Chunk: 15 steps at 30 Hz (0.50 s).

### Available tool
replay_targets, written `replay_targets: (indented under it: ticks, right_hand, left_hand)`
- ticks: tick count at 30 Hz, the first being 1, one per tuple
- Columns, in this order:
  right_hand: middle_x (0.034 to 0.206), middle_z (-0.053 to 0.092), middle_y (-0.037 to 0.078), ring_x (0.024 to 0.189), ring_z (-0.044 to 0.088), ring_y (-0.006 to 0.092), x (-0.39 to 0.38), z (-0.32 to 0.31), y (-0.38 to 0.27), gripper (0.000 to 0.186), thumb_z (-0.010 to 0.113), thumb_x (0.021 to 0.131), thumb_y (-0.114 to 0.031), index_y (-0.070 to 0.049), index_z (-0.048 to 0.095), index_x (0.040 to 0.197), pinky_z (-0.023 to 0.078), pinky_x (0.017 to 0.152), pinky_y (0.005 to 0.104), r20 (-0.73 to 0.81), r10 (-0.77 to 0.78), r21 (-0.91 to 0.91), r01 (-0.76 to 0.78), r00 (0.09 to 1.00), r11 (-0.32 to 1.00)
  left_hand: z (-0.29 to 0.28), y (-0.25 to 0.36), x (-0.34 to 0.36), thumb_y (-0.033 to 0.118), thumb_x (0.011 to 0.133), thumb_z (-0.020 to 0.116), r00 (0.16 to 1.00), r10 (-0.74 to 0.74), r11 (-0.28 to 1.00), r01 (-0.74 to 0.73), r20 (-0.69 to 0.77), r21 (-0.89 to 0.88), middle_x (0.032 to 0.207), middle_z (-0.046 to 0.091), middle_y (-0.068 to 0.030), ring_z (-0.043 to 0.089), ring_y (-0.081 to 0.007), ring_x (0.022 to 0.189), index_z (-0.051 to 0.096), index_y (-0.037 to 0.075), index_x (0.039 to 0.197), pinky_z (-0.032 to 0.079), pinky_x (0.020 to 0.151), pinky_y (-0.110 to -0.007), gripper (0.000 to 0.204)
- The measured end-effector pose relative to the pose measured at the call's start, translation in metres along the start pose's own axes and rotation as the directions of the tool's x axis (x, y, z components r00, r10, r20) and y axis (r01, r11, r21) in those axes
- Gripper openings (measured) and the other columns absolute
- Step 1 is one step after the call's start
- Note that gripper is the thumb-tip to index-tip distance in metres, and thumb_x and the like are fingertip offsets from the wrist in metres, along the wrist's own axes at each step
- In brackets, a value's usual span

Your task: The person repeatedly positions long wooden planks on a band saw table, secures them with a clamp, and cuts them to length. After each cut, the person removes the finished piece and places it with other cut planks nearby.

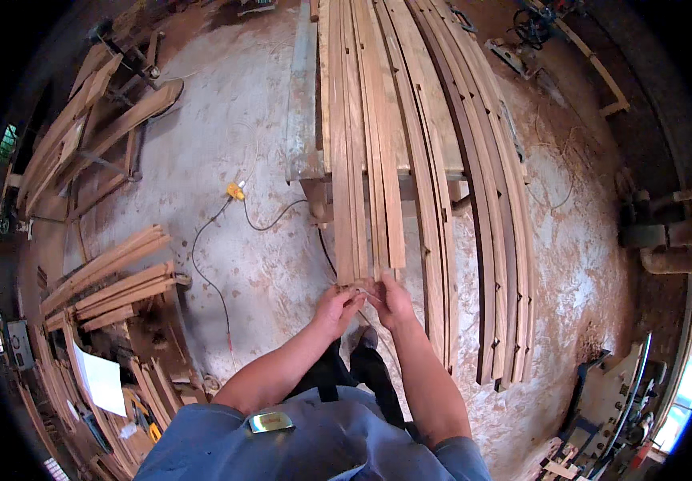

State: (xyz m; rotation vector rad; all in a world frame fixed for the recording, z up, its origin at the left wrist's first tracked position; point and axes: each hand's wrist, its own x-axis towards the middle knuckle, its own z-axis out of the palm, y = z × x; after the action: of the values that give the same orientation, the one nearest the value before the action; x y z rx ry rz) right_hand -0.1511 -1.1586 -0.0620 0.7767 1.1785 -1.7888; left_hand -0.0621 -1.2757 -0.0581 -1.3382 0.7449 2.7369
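Observation:
My left hand (336, 309) is closed with its fingers pinched at the near ends of long wooden strips (354, 224) lying lengthwise on the workbench (304, 112). My right hand (392, 303) is beside it, also closed, at those same ends. Between my fingertips is a small, thin, pale item that I cannot make out. More long strips with dark notches (490, 240) lie to the right, overhanging the bench's near edge. A shiny rectangular object (270, 422) rests at the front of my blue shirt.
Stacked boards (121, 276) and a white paper (99, 378) are at the left, with a timber rack (121, 136) behind. A yellow power connector (235, 191) with cables lies on the floor. Pipes (666, 236) and machinery (602, 409) stand at the right.

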Motion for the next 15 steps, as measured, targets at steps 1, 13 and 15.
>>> replay_targets:
  ticks: [1, 13, 15]
  right_hand:
    - [0.094, 0.064, 0.008, 0.084, 0.062, 0.0191, 0.003, 0.002, 0.002, 0.023, 0.053, 0.096, -0.027, -0.006, 0.055, 0.103, 0.050, 0.079, 0.0353, -0.026, 0.021, 0.035, -0.020, 0.999, 0.999]
    - [0.083, 0.062, 0.005, 0.077, 0.056, 0.0147, -0.036, 0.001, 0.018, 0.017, 0.057, 0.093, -0.021, -0.004, 0.062, 0.091, 0.045, 0.076, 0.0285, -0.092, -0.239, -0.261, 0.209, 0.967, 0.942]
    - [0.085, 0.063, 0.006, 0.081, 0.057, 0.0155, -0.082, -0.011, 0.024, 0.018, 0.058, 0.093, -0.020, -0.002, 0.062, 0.091, 0.044, 0.078, 0.0288, -0.058, -0.236, -0.232, 0.217, 0.970, 0.948]
  left_hand:
    - [0.001, 0.006, 0.003, 0.007, 0.090, 0.054, 0.999, 0.036, 0.998, -0.036, 0.010, -0.052, 0.097, 0.059, -0.0101, 0.060, -0.0201, 0.091, 0.055, 0.001, 0.104, 0.052, 0.082, -0.032, 0.016]
    - [-0.015, 0.095, -0.023, 0.018, 0.093, 0.055, 0.995, -0.101, 0.824, 0.087, -0.006, 0.560, 0.090, 0.059, -0.0074, 0.062, -0.0171, 0.075, 0.056, 0.005, 0.106, 0.054, 0.070, -0.031, 0.019]
    - [0.002, 0.117, -0.005, 0.021, 0.094, 0.054, 0.986, -0.051, 0.816, -0.049, 0.156, 0.576, 0.086, 0.060, -0.0062, 0.062, -0.0159, 0.076, 0.057, 0.006, 0.106, 0.053, 0.068, -0.029, 0.020]
